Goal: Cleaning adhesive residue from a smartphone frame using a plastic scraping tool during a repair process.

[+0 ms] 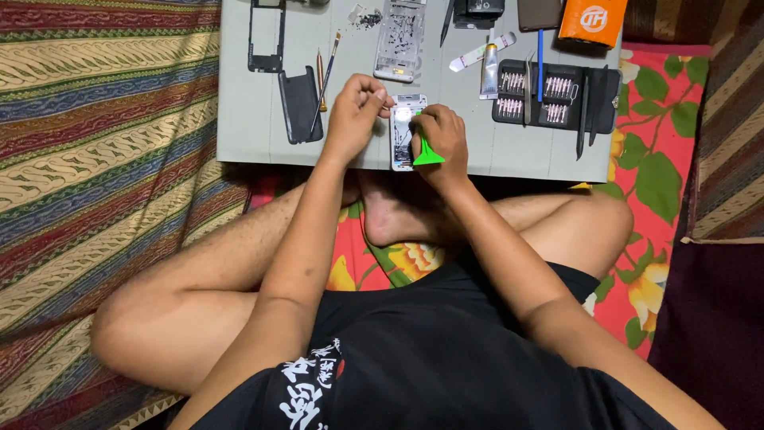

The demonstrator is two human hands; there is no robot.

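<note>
An opened phone (403, 137) lies near the front edge of a grey work mat (239, 119), its insides showing and one bright spot glaring on it. My left hand (356, 111) pinches the phone's upper left corner with fingers closed on something small that I cannot make out. My right hand (440, 137) rests on the phone's right side and grips a green triangular pry pick (427, 154), its tip against the phone's edge.
On the mat: a black phone frame (266, 36), a black back cover (300, 103), thin tools (326, 64), a silver mid-frame (399, 40), a glue tube (489, 72), a black screwdriver-bit case (555, 97), an orange box (592, 21). Patterned cloth surrounds my crossed legs.
</note>
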